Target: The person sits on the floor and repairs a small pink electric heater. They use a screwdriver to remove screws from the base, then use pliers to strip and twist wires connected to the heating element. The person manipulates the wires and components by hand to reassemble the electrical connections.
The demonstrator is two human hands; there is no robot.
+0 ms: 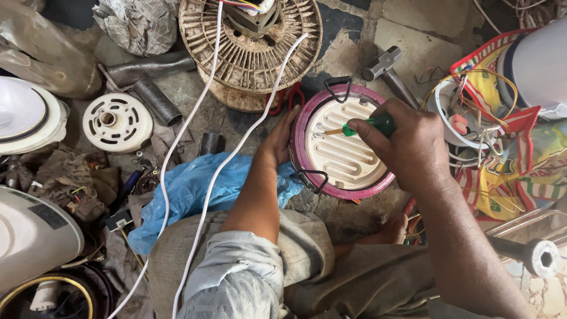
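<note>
A round electric heater plate [345, 147] with a pink rim and a cream grooved ceramic disc lies on the floor before me. My left hand [282, 137] grips its left rim, fingers curled over the edge. My right hand [407, 142] holds a green-handled screwdriver [378, 124], its yellowish shaft pointing left onto the upper part of the disc. Two black wire handles stick out from the rim at top and lower left.
A hammer [387, 68] lies behind the plate. A dirty fan motor housing [251, 47] sits at the top, white cords [195, 159] running down from it. Blue plastic bag [195, 189], black tubes, white round cover [117, 122], and a bag of wires [502, 136] crowd the floor.
</note>
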